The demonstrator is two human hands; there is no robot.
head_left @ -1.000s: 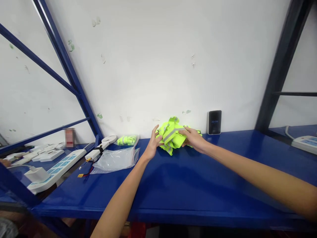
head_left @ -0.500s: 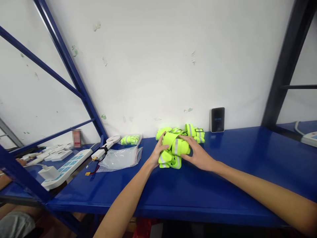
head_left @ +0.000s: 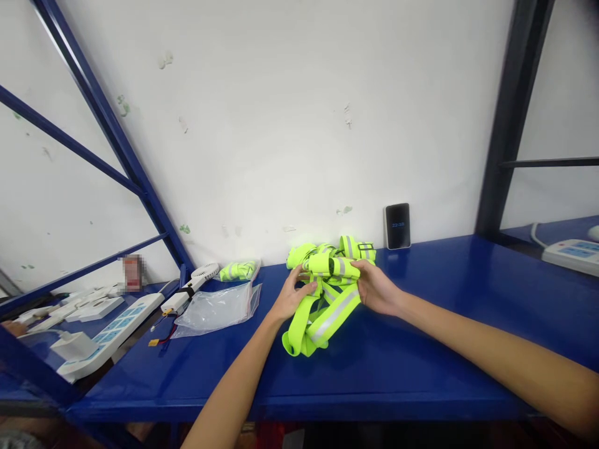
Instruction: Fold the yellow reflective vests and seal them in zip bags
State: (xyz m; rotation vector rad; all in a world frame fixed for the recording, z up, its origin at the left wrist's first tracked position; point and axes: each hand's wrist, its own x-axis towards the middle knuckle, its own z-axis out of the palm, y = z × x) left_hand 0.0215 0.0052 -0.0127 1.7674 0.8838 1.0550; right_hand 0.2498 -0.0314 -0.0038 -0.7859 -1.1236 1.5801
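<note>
Both hands grip a bundle of neon yellow reflective straps (head_left: 334, 315) with silver stripes, just above the blue shelf. My left hand (head_left: 294, 296) is closed on its left side, thumb over the front. On the right side my right hand (head_left: 374, 285) clasps it, with part of the fingers hidden behind the fabric. Loose loops hang down toward the shelf's front. Behind the bundle, against the wall, lie more yellow straps (head_left: 303, 254) with a dark buckle (head_left: 365, 247).
Left on the blue shelf (head_left: 421, 362) are a clear plastic bag (head_left: 213, 308), a white handheld fan (head_left: 204, 272), a packed yellow bundle (head_left: 238, 270) and a connector cable (head_left: 161, 340). A power strip (head_left: 112, 337) lies farther left. A small clock display (head_left: 397, 226) leans on the wall.
The bundle has loosened and spread, with loops now hanging lower and nearer the front edge. My right hand has turned at its right side. The view has shifted slightly right.
</note>
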